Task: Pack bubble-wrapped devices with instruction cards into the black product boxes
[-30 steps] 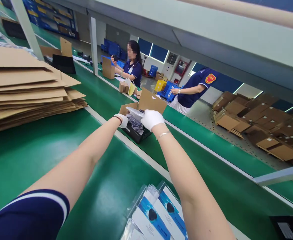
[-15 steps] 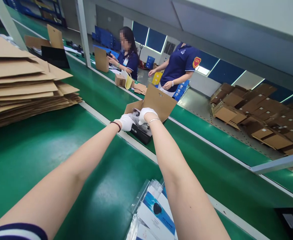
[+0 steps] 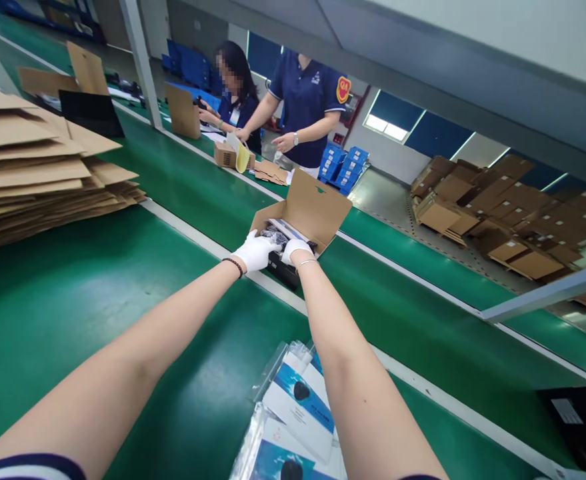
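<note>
An open cardboard box point(image 3: 311, 208) with a black lower body stands on the green belt, its brown lid flap raised behind. Both my hands wear white gloves and reach into it. My left hand point(image 3: 255, 251) rests on the box's near left edge with fingers laid forward over the bagged dark contents point(image 3: 275, 236). My right hand point(image 3: 294, 249) is curled down at the box's near rim, fingers pressed on the contents; what they grip is hidden.
A tall stack of flat cardboard sheets point(image 3: 37, 177) lies at left. Bagged blue-and-white leaflets point(image 3: 295, 407) lie close to me. Two people in dark blue shirts point(image 3: 305, 100) work across the belt. Brown cartons point(image 3: 497, 213) pile on the floor at right. A black box point(image 3: 580, 420) sits at bottom right.
Both hands have sunk lower into the box, pressing the bagged contents down. The standing person across the belt has stepped left towards the seated one.
</note>
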### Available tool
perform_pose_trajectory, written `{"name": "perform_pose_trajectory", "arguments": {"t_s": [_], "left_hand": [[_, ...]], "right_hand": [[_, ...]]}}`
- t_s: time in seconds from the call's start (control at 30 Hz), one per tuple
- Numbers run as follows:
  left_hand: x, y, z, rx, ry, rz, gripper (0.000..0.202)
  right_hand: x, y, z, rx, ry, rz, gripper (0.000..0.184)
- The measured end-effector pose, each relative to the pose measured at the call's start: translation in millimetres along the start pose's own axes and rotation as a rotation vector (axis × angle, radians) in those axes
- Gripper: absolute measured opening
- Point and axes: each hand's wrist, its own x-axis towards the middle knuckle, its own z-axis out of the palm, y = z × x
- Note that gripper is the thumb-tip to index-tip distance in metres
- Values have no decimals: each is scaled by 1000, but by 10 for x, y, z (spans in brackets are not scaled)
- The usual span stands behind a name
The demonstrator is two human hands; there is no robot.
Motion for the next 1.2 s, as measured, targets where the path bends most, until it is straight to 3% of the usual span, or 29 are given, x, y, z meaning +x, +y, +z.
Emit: {"name": "perform_pose_trajectory", "arguments": {"t_s": [0.07, 0.17, 0.23, 0.27, 0.37, 0.43, 0.47, 0.53, 0.6, 0.67, 0.73, 0.8, 0.9, 0.97, 1.0, 1.07, 1.13, 1.2], "left_hand": [[44, 100, -67, 22, -78, -17, 53], [115, 232, -135, 25, -150, -13, 50], [151, 290, -124, 23, -181, -7, 49], [163, 308, -104, 26, -194, -10, 49], [145, 356, -40, 21, -195, -5, 53], [55, 430, -50, -24, -79, 8, 57], [-21, 497, -76, -58, 24, 10, 57], [-235, 711, -147, -151, 244, 19, 53], [-519, 1023, -185, -293, 315, 90, 43], [-837, 1369, -147, -484, 157, 262, 32], [-1124, 1660, -46, -678, -37, 370, 29], [-1305, 1847, 57, -806, -144, 348, 28], [-1351, 1960, 57, -922, -169, 247, 32], [-1316, 1948, -73, -939, -143, 206, 32], [-1300, 1920, -158, -925, -117, 176, 34], [-1279, 1834, -313, -862, -77, 113, 40], [-1254, 1741, -398, -780, -33, 61, 48], [-1207, 1692, -409, -766, 11, 51, 52]], "right_hand": [[-156, -113, -185, -79, -7, -12, 22], [-567, -60, -569, -292, 62, -194, 33], [-937, 208, -816, -469, 28, -341, 31], [-1140, 405, -911, -540, -51, -361, 31], [-1749, 1126, -1016, -642, -365, -208, 45], [-2074, 1595, -946, -633, -482, -73, 83], [-2192, 1791, -888, -608, -481, -25, 101], [-2342, 2063, -773, -518, -418, 42, 113], [-2427, 2163, -703, -420, -310, 79, 94], [-2510, 2129, -692, -306, -172, 98, 57], [-2603, 2039, -718, -152, -51, 111, 32], [-2683, 1988, -785, -8, -9, 84, 24], [-2807, 2137, -1071, 7, 30, 0, 27], [-2961, 2402, -1430, -135, 184, 147, 31], [-3066, 2571, -1640, -230, 300, 305, 32], [-3313, 2940, -2049, -397, 481, 764, 34], [-3568, 3278, -2349, -404, 541, 1015, 40], [-3777, 3515, -2477, -335, 528, 1115, 42]]}}
